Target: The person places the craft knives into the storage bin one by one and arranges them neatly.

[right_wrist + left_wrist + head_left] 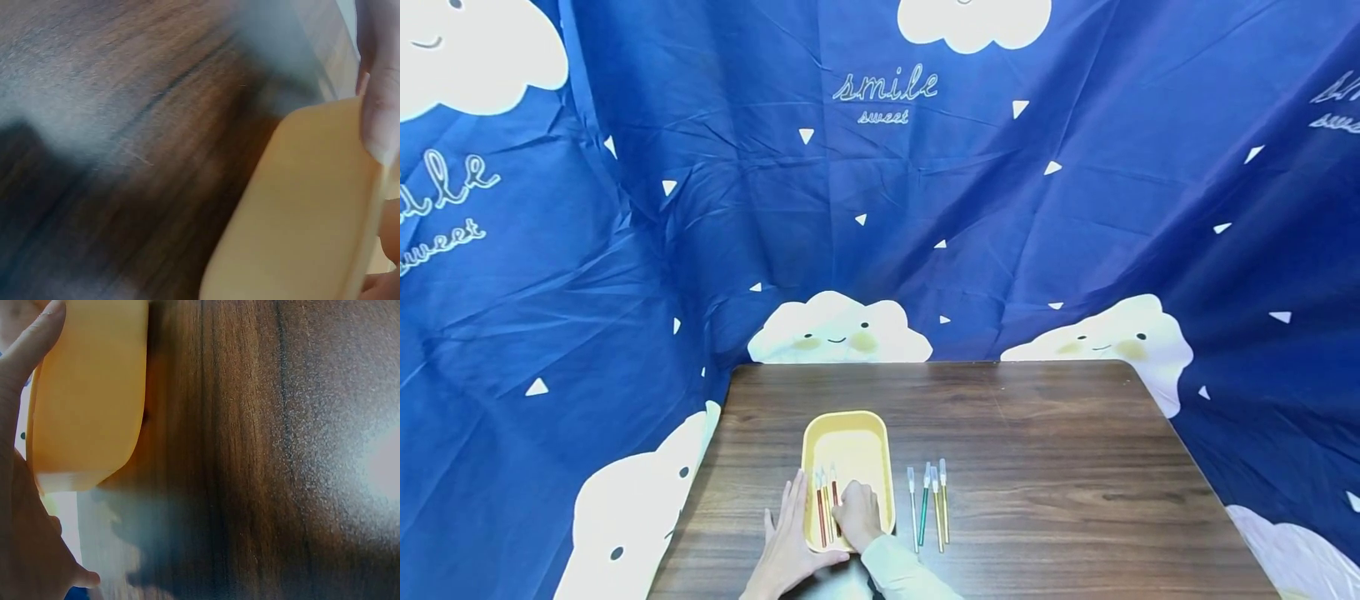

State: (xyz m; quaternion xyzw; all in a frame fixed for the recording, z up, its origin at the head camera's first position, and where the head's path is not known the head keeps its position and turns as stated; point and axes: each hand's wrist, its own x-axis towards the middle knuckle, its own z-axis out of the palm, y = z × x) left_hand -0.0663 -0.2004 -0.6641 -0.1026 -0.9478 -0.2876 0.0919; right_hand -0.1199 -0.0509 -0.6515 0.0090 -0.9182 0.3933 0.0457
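Two hands at the yellow tray, three pens inside it

The yellow tray [852,442] stood on the brown wood-grain tabletop [1052,475], and both hands were at it. The left hand [788,537] lay along the tray's left side, fingers straight and touching the wall, thumb stretched apart from them across the near edge (the left wrist view showed that thumb against the tray's outer side). The right hand [859,510] was inside the tray, toward its near right part, with the fingers curled in.

Three slim pens lay side by side in the left half of the tray, pointing lengthwise: a red pen [821,512] closest to the left wall, a gold pen [827,504] next to it, and a dark red pen [834,490] just beside the right hand, on its left. The curled fingers hid part of the dark red pen, so I could not tell whether they pinched it.

To the right of the tray, on the tabletop, four more capped pens lay in a loose row: a silver pen [913,517] nearest the tray, then a green pen [923,512], then two gold-coloured pens [937,517] farthest from it. A white sleeve [902,571] covered the right forearm at the tray's near right corner. Well beyond the tray hung a blue curtain [887,183] printed with white clouds.
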